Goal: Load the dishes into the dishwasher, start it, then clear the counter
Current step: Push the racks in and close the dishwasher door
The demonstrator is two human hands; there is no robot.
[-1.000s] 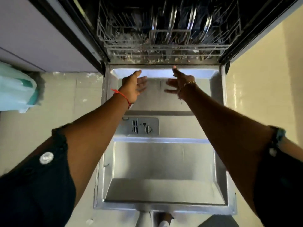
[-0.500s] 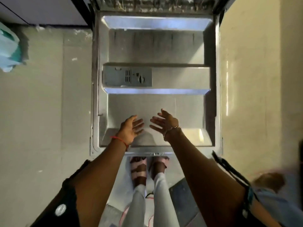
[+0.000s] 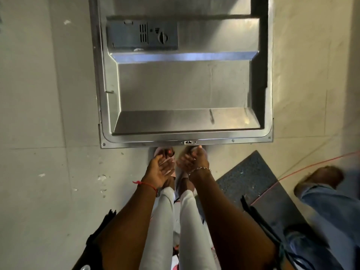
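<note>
The dishwasher door (image 3: 185,90) lies flat open below me, its steel inner face up, with the grey detergent dispenser (image 3: 142,35) near the top left. My left hand (image 3: 158,170) and my right hand (image 3: 191,159) hang just below the door's front edge (image 3: 187,142), palms turned up, fingers relaxed, holding nothing. Neither hand touches the door. The racks and dishes are out of view.
My feet in pink sandals (image 3: 167,152) stand right at the door's edge. A dark mat (image 3: 251,182) lies to the right. Another person's leg in jeans (image 3: 327,211) stands at the far right. A thin red cord (image 3: 311,168) crosses the tiled floor (image 3: 48,133).
My view dropped from the loaded lower rack to the door's front edge. Both hands pulled back from the rack area, across the door, to just under its front edge.
</note>
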